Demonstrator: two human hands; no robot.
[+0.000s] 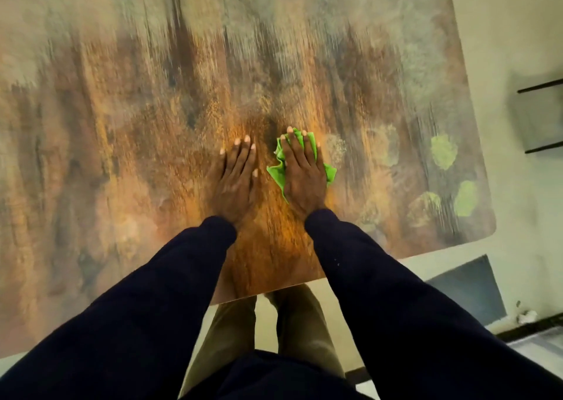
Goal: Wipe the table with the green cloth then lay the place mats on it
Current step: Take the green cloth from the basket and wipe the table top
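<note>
Wiping step in hand, the first half of the task; no place mats in view. The right hand (304, 171) lies flat on the green cloth (277, 172), fingers straight and close together. The palm presses the crumpled cloth onto the table (122, 95), with no pinching or bunching. The cloth sits mid-width in the near half of the tabletop, its edges showing left and right of the hand. The left hand (236, 175) is just beside it on the left, apart from it, flat and spread on the bare mottled brown surface, holding nothing; probably a brace. The frame is streaked with blur, so dirt or damp traces cannot be told. Pale green blotches (443, 151) lie toward the near right corner: pattern or marks, cannot tell. Next move likely calls for broad sweeps under steady palm pressure, so the cloth does not slip free.
</note>
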